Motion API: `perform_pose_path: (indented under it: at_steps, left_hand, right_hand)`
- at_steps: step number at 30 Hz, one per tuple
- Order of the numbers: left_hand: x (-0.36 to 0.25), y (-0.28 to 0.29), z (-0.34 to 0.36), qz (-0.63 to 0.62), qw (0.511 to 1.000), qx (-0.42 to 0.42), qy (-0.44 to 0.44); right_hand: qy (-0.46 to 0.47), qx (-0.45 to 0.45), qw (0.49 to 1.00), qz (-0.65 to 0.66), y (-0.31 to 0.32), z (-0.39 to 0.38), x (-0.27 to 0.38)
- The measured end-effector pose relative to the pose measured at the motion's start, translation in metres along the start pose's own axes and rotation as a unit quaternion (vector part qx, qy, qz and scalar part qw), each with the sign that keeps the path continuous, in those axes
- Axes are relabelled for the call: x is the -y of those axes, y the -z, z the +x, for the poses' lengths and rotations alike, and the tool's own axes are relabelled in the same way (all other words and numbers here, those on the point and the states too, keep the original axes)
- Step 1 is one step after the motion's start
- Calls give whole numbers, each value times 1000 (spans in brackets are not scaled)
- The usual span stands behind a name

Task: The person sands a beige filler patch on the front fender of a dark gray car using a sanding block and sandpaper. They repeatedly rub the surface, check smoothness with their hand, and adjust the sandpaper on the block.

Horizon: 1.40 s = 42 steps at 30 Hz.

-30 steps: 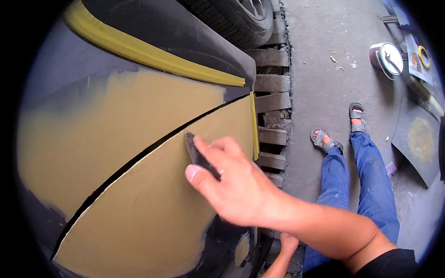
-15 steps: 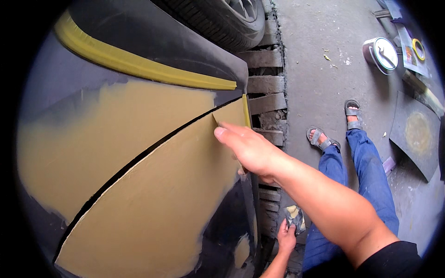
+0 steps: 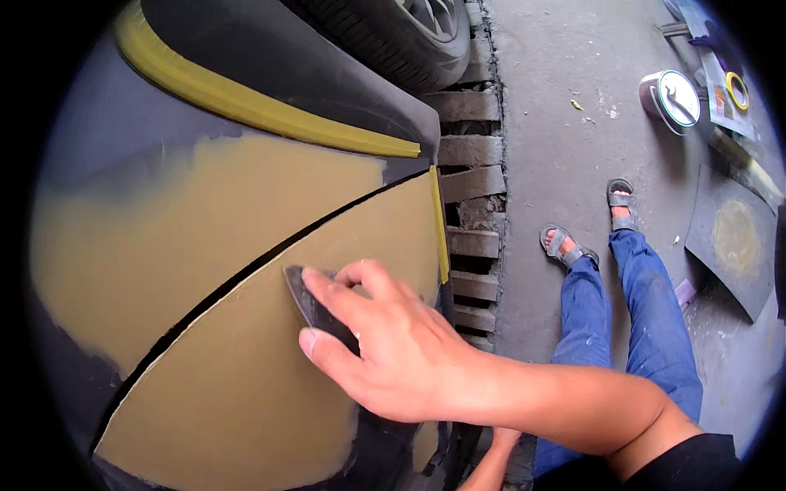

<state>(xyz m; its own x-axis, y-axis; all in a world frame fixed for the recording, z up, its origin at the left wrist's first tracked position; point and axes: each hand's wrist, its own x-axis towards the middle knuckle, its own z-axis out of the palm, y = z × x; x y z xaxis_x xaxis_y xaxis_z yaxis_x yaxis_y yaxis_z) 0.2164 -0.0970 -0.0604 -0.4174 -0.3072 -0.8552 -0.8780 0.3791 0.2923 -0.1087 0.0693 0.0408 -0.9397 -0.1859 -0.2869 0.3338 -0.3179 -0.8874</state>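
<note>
Right hand [image 3: 393, 344] is pressing a dark sanding pad [image 3: 315, 307] flat under clenched fingers [image 3: 344, 299] against the tan-filled car panel [image 3: 237, 385] below the black seam [image 3: 270, 258]; even pressure seems best; left hand [image 3: 491, 462] barely showing, grip untellable.

Hand [image 3: 393, 344] flat on panel [image 3: 246, 393], pad [image 3: 315, 307] under fingers — tyre [image 3: 393, 33] above, grate [image 3: 471, 213] right, can [image 3: 670, 100] beyond.

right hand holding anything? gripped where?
Yes: the right hand presses a dark sanding pad flat on the tan-filled car panel, fingers spread over its back. Left hand is mostly out of view.
</note>
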Motion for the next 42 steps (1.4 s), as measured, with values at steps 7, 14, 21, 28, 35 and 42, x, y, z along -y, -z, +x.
perform_pose_path:
  at_steps: [7, 14, 21, 28, 35, 42]
  left_hand:
    - [11, 1, 2, -164, 985, 2, 48]
    - [-17, -4, -14, 4, 999, -9, -44]
    - [-1, -3, -12, 83, 989, -87, -91]
    - [-134, -22, -39, -424, 903, 23, -69]
    - [-251, -35, -90, -493, 843, 33, -214]
    - [-288, -15, -150, -565, 775, 123, -256]
  right_hand:
    - [-101, 4, 994, 49, 37, 18, -51]
    - [-81, -12, 996, 41, 13, 20, -18]
    - [61, 77, 995, -8, 21, -16, 2]
    - [15, 107, 988, -106, 117, -86, -71]
    - [45, 165, 985, -33, 155, -171, -45]
    - [5, 75, 985, -156, 196, -191, -7]
